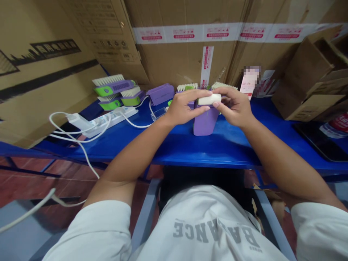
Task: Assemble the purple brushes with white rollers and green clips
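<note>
Head view, landmark the power strip (108, 121). Work on the held piece looks unfinished: it is not yet released. Green-and-purple brushes (114, 87) stacked behind the strip appear complete. White piece (214, 98) is well right of the strip: short, ribbed at the right end, across the top of a smooth purple block (206, 122); attachment cannot be told. Left hand (181, 107) pinches its left end, right hand (237, 106) its right.
</note>
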`<state>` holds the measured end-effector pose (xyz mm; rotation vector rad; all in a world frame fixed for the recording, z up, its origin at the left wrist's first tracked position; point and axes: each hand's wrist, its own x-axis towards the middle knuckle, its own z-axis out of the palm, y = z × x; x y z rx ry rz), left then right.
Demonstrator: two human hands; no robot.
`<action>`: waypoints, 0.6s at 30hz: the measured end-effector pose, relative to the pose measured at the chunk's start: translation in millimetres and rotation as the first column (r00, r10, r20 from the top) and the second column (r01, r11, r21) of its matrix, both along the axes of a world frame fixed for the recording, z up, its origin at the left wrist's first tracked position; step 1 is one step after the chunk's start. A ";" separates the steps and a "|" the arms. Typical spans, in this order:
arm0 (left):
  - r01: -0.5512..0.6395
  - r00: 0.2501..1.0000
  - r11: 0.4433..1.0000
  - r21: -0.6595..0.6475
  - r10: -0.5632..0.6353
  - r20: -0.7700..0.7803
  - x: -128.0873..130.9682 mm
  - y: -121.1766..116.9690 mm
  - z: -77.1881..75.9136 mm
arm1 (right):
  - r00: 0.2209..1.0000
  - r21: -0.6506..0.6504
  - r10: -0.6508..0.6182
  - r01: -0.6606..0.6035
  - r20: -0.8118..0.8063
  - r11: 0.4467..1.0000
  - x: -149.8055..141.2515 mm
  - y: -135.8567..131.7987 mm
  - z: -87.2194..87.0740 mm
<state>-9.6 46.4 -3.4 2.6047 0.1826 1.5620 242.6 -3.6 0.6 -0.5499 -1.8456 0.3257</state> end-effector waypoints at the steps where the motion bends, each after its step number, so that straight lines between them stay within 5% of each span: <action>1: 0.000 1.000 1.000 0.003 0.000 -0.003 -0.4 0.3 -0.1 | 1.000 -0.003 -0.002 0.001 -0.002 1.000 0.0 0.0 0.0; 18: -0.088 0.996 0.996 -0.027 0.087 -0.031 -1.2 -1.9 0.6 | 1.000 -0.090 -0.011 0.010 -0.017 0.996 -1.9 -2.7 5.5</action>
